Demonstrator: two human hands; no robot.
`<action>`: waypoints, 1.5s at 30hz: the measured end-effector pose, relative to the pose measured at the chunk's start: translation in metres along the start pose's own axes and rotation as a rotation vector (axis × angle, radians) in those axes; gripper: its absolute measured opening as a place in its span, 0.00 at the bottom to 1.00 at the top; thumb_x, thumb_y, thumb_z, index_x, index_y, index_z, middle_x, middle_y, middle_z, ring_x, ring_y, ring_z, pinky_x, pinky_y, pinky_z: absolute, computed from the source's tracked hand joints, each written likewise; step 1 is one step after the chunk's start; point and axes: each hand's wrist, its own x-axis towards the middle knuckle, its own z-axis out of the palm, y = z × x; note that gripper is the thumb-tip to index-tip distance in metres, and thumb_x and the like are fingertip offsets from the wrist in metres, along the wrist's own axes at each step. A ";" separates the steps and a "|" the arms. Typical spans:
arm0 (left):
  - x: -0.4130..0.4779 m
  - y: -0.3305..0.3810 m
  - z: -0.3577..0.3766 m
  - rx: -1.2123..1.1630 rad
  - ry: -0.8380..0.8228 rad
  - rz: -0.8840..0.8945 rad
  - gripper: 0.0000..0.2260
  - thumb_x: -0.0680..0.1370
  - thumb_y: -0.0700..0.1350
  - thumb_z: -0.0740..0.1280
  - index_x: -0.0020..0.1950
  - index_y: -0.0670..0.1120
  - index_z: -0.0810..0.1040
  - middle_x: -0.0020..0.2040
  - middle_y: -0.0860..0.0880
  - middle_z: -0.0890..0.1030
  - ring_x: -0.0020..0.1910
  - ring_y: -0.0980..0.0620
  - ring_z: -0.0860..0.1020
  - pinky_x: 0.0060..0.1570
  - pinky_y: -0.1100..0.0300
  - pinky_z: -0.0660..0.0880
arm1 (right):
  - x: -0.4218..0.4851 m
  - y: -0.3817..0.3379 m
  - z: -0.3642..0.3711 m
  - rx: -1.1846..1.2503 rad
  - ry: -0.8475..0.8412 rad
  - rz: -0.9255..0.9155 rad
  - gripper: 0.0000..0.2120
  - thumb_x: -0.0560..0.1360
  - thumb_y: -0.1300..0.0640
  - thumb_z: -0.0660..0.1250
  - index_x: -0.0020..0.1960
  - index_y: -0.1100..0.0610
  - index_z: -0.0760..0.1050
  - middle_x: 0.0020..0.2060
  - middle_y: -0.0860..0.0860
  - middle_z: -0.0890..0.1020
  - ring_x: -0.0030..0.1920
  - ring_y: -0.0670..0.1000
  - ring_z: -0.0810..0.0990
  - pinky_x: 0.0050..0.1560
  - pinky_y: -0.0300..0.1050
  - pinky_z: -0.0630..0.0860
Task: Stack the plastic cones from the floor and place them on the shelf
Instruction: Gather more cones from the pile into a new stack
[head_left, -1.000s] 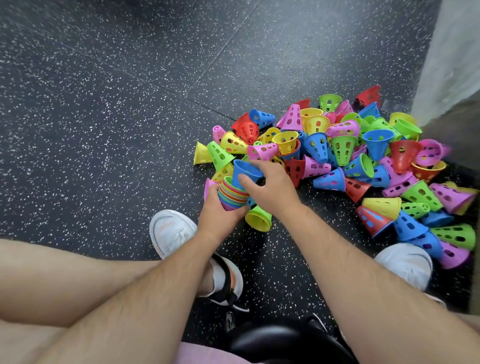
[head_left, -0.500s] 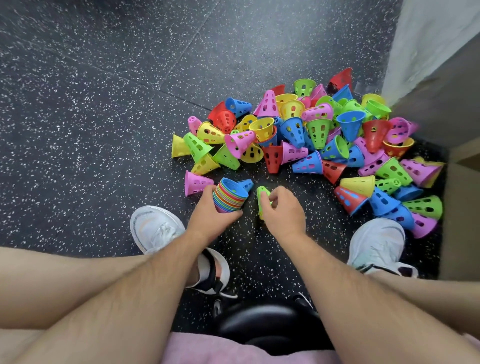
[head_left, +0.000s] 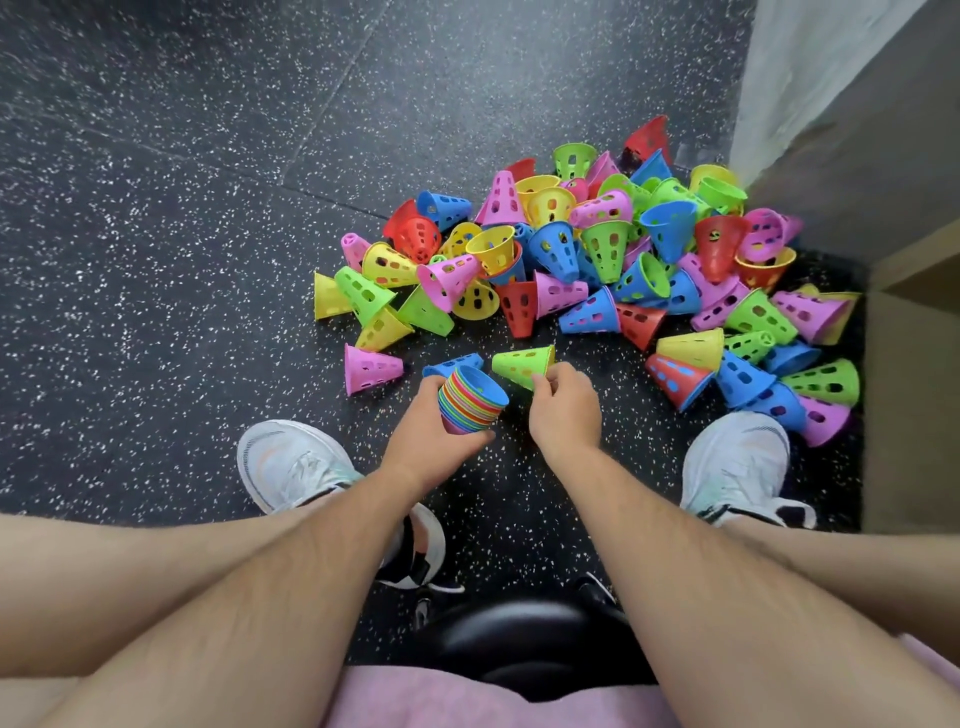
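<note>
On the dark speckled floor (head_left: 156, 260), between the person's shoes, the left hand (head_left: 428, 441) is wrapped round a stack of cones (head_left: 470, 402). Its open mouth tips up and to the right, and a blue one sits innermost. Just beside it the right hand (head_left: 563, 413) pinches a green cone (head_left: 522, 366) at its wide end, with the narrow end pointing left. The cone and the stack are near each other but not nested.

The job looks to be in its early part. The stack shows many coloured rims, yet a far bigger pile of cones (head_left: 597, 260) lies loose toward the wall. A pink cone (head_left: 371, 368) and a blue cone (head_left: 452, 362) lie apart from it, near the stack. Nothing is shelved. The wooden edge (head_left: 914, 270) at right may be the shelf, but I cannot tell.
</note>
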 end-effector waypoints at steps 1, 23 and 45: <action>0.000 0.001 0.000 -0.005 0.004 -0.002 0.29 0.68 0.50 0.81 0.61 0.57 0.68 0.50 0.56 0.81 0.48 0.61 0.80 0.49 0.60 0.74 | 0.001 0.000 -0.003 0.021 0.030 -0.048 0.09 0.82 0.49 0.61 0.52 0.53 0.76 0.48 0.50 0.74 0.51 0.55 0.76 0.48 0.49 0.73; 0.010 -0.019 -0.022 -0.148 0.291 -0.098 0.31 0.66 0.51 0.82 0.62 0.50 0.71 0.52 0.51 0.81 0.49 0.51 0.82 0.52 0.53 0.77 | -0.004 -0.050 0.003 0.100 -0.291 -0.534 0.17 0.83 0.57 0.57 0.69 0.52 0.74 0.64 0.48 0.79 0.66 0.50 0.73 0.67 0.52 0.72; 0.014 -0.034 -0.039 -0.211 0.322 -0.168 0.32 0.67 0.46 0.82 0.63 0.48 0.68 0.52 0.50 0.79 0.49 0.51 0.80 0.51 0.55 0.76 | 0.025 -0.071 0.038 -0.353 -0.183 -0.750 0.06 0.81 0.59 0.65 0.55 0.60 0.77 0.74 0.55 0.68 0.60 0.62 0.75 0.51 0.55 0.77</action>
